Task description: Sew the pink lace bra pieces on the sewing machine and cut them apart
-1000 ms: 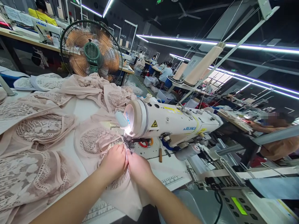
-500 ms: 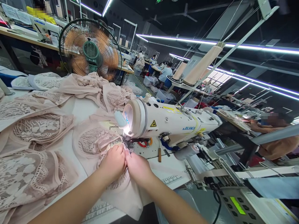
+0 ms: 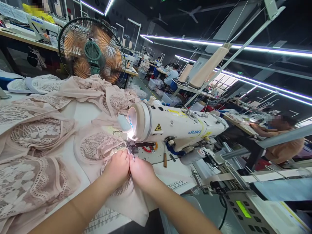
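My left hand and my right hand are side by side, fingers closed on the edge of a beige lace bra. They pinch it just in front of the needle area of a white sewing machine, whose lamp lights the spot. One lace cup lies flat left of my hands, and a plain beige part of the garment hangs down below them over the table's front edge. The fingertips and the exact seam between them are partly hidden.
More beige lace pieces are heaped along the left and back of the table. A large fan spins behind them. A wooden-handled tool and a grey thread cone lie right of the needle. A control panel stands at lower right.
The view has shifted slightly, so the scene sits a little further left. Both hands keep their hold on the bra at nearly the same place by the needle.
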Demonstrator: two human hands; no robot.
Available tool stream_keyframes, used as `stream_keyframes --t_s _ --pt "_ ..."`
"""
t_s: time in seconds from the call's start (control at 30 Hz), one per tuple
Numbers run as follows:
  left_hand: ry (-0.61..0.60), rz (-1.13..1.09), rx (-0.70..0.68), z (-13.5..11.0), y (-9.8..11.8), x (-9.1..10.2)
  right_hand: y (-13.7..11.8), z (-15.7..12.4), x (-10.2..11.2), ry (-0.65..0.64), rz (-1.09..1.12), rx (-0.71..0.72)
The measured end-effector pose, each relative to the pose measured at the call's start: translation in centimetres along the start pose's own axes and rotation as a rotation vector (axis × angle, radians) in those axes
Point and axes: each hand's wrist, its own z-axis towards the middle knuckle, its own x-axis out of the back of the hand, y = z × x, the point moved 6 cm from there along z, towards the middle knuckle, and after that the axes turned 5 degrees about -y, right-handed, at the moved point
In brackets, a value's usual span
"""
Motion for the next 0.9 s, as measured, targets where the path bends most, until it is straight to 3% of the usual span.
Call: stream_keyframes --t_s 0.23,0.53,0.9 --pt "0.016 0.04 -0.013 -0.01 0.1 0.05 -0.06 0.2 0.0 -0.038 0.0 -0.014" --pt "0.035 0.045 -0.002 -0.04 -0.08 0.02 0.02 0.33 -0.01 0.053 0.027 -0.011" --pt "0.022 0.032 0.041 0.19 -0.71 -0.06 -0.18 0.38 0.41 0.028 0.02 -0.034"
